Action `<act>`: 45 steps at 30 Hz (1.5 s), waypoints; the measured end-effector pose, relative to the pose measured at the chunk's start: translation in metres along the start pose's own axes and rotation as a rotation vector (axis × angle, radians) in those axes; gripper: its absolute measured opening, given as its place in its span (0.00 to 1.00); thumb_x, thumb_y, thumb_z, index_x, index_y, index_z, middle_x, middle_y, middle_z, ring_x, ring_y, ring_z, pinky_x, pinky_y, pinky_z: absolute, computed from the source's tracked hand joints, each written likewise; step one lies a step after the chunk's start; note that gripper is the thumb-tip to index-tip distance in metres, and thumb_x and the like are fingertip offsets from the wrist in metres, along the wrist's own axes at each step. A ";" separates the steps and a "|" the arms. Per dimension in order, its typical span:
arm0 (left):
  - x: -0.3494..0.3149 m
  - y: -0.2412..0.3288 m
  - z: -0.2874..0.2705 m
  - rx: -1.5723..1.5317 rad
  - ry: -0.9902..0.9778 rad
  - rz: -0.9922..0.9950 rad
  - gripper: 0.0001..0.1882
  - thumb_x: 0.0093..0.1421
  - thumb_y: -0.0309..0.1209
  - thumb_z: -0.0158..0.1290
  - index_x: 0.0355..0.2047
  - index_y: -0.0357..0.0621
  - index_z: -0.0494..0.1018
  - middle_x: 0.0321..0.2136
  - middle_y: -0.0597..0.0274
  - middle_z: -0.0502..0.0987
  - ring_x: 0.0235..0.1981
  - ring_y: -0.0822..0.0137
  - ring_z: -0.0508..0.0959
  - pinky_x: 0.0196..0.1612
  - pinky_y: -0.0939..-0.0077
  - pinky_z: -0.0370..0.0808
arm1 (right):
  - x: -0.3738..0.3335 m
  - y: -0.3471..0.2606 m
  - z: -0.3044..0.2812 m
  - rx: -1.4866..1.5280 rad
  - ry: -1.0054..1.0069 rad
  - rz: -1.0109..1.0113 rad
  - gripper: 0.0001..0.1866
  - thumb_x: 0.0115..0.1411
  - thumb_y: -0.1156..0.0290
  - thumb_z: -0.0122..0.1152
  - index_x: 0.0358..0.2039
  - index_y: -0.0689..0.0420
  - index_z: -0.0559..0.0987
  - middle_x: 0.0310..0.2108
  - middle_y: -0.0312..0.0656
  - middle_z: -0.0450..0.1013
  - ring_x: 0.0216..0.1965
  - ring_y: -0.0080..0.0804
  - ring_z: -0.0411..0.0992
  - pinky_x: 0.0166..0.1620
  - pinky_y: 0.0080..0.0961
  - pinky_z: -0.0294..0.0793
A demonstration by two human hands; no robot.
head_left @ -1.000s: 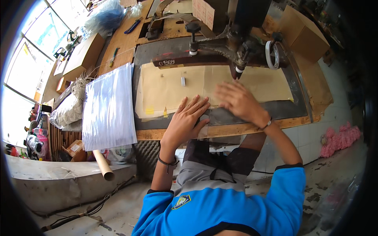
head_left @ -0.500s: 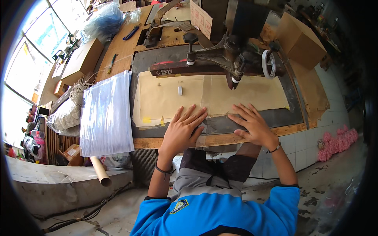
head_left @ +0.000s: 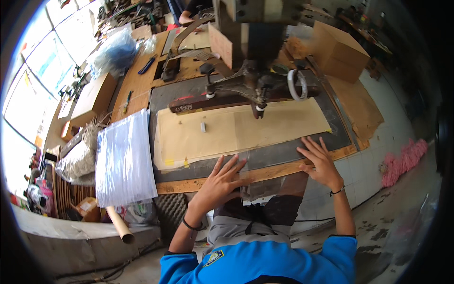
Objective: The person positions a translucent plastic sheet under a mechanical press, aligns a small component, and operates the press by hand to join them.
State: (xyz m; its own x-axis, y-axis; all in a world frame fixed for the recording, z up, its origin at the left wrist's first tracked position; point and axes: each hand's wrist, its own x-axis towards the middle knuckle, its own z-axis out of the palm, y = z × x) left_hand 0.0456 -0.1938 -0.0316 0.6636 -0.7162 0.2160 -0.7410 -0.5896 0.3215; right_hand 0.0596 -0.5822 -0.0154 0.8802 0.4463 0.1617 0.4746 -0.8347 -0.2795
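Note:
My left hand [head_left: 221, 183] lies with fingers spread at the front edge of the dark work board [head_left: 279, 156]. Some way to its right, my right hand [head_left: 320, 163] is open too, fingers stretched over the board's edge. Between them a clear plastic sheet [head_left: 267, 189] overhangs the wooden table edge; its outline is hard to follow. Beyond my fingertips lies a tan card sheet [head_left: 222, 135] with a small grey block [head_left: 203, 127] on it and yellow tape bits along its front. A dark metal bar [head_left: 191, 104] under a press arm [head_left: 239, 86] spans the card's far side.
A stack of clear plastic sheets [head_left: 124, 161] lies at the left, near a cardboard tube [head_left: 120, 226]. A tape roll [head_left: 297, 85] hangs on the press. Cardboard boxes [head_left: 338, 52] stand at far right, a blue cutter [head_left: 147, 65] at far left. Another person's arm [head_left: 187, 18] shows at the back.
Both hands have drawn back toward me from the card to the board's front edge and spread farther apart. The clear sheet now hangs farther over the table edge. The view has shifted.

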 end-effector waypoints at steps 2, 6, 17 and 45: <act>0.012 0.014 -0.004 -0.041 0.167 0.071 0.19 0.51 0.32 0.67 0.45 0.59 0.83 0.57 0.63 0.77 0.66 0.57 0.70 0.72 0.45 0.58 | 0.003 -0.023 -0.012 0.009 -0.056 -0.138 0.42 0.63 0.32 0.53 0.65 0.51 0.74 0.70 0.46 0.64 0.74 0.49 0.56 0.75 0.59 0.41; 0.044 0.050 -0.033 -0.122 0.397 0.190 0.11 0.51 0.29 0.67 0.35 0.49 0.80 0.33 0.68 0.82 0.40 0.62 0.83 0.53 0.59 0.76 | 0.005 -0.111 -0.066 0.139 -0.065 -0.358 0.48 0.56 0.28 0.60 0.64 0.54 0.74 0.67 0.48 0.67 0.70 0.48 0.62 0.72 0.64 0.50; 0.104 0.102 -0.144 -0.344 0.520 0.223 0.11 0.58 0.23 0.65 0.41 0.41 0.79 0.28 0.62 0.82 0.21 0.68 0.80 0.26 0.73 0.75 | 0.021 -0.125 -0.164 0.297 0.514 -0.193 0.07 0.67 0.69 0.66 0.38 0.61 0.82 0.28 0.41 0.81 0.27 0.24 0.78 0.28 0.19 0.76; 0.123 0.039 -0.232 -0.398 0.361 0.130 0.07 0.60 0.29 0.67 0.36 0.40 0.83 0.25 0.66 0.83 0.23 0.82 0.79 0.27 0.84 0.72 | 0.061 -0.117 -0.236 -0.159 0.385 -0.107 0.07 0.59 0.69 0.70 0.35 0.55 0.83 0.30 0.39 0.80 0.35 0.33 0.79 0.44 0.32 0.76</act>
State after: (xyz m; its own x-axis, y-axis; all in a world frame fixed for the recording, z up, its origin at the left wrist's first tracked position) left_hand 0.1226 -0.2185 0.2213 0.6142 -0.5587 0.5573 -0.7697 -0.2682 0.5794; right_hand 0.0559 -0.5337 0.2505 0.7439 0.4052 0.5315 0.5289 -0.8431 -0.0975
